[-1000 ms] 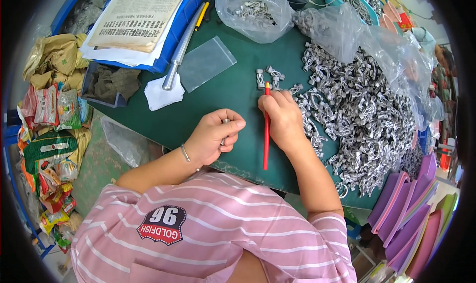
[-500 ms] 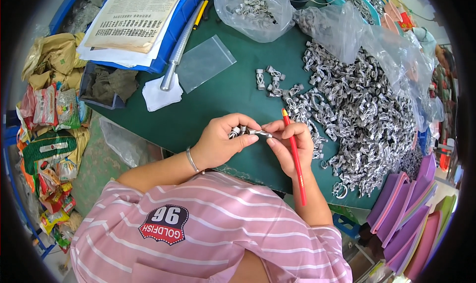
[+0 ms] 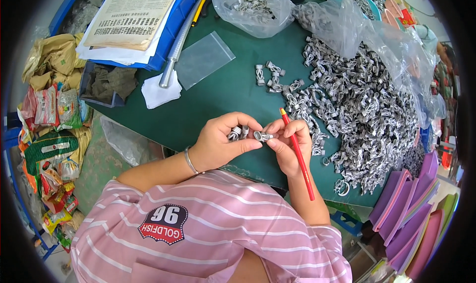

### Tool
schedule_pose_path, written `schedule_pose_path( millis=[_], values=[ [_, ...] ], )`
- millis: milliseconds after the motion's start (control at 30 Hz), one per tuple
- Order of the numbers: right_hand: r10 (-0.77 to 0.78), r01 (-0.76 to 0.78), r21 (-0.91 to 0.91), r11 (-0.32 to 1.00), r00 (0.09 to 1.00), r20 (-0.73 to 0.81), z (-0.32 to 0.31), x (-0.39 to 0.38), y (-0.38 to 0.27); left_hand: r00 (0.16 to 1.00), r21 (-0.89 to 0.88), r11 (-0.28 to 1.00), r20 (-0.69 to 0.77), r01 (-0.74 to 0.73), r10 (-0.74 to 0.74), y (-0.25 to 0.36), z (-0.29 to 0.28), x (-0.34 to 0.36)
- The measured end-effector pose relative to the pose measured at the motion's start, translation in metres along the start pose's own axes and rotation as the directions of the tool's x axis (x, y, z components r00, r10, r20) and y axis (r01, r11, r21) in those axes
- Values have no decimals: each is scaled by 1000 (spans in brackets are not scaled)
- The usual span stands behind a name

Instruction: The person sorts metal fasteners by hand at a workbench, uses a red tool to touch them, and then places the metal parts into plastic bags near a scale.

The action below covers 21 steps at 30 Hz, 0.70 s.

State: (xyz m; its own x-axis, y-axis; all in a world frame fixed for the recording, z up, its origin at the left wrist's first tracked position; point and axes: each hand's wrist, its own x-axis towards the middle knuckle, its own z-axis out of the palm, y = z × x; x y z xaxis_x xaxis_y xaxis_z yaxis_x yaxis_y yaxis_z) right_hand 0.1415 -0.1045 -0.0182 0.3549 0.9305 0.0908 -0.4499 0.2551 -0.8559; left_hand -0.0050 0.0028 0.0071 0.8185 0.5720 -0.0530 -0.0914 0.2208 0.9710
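Note:
A small silver metal piece (image 3: 263,136), ring-like with an open loop, sits between my two hands at the near edge of the green table. My left hand (image 3: 214,141) has its thumb and forefinger closed at one end of it. More such pieces (image 3: 237,133) are tucked inside the curl of that hand. The thumb and fingertips of my right hand (image 3: 287,151) pinch the piece's other end. A red pen (image 3: 300,165) also rests in my right hand, slanting between the fingers with its yellowish end up.
A large heap of similar metal pieces (image 3: 367,119) covers the table's right, with several strays (image 3: 260,75) at its left edge. Beyond lie a clear zip bag (image 3: 206,60), a metal rod (image 3: 173,55), a blue tray (image 3: 173,23) of papers and a plastic bag (image 3: 253,28) of pieces.
The piece at my fingertips has turned, and its round opening now shows. My right hand has shifted slightly, and the red pen in it with it.

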Motion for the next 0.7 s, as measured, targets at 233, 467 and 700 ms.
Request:
schedule_pose_path(
  millis=[233,467,700],
  values=[
    [-247,215,-378,900,968,-37,15,-3,-10,959,-322,909,-10,264,-283,-1,-1,0],
    [-258,411,-520,749,903,343,28,16,-27,907,-795,498,147,346,-394,-6,-14,-10],
    [-271,354,-934,58,906,326,-12,81,-19,972,-892,387,212,233,-97,-13,-101,-87]
  ],
)
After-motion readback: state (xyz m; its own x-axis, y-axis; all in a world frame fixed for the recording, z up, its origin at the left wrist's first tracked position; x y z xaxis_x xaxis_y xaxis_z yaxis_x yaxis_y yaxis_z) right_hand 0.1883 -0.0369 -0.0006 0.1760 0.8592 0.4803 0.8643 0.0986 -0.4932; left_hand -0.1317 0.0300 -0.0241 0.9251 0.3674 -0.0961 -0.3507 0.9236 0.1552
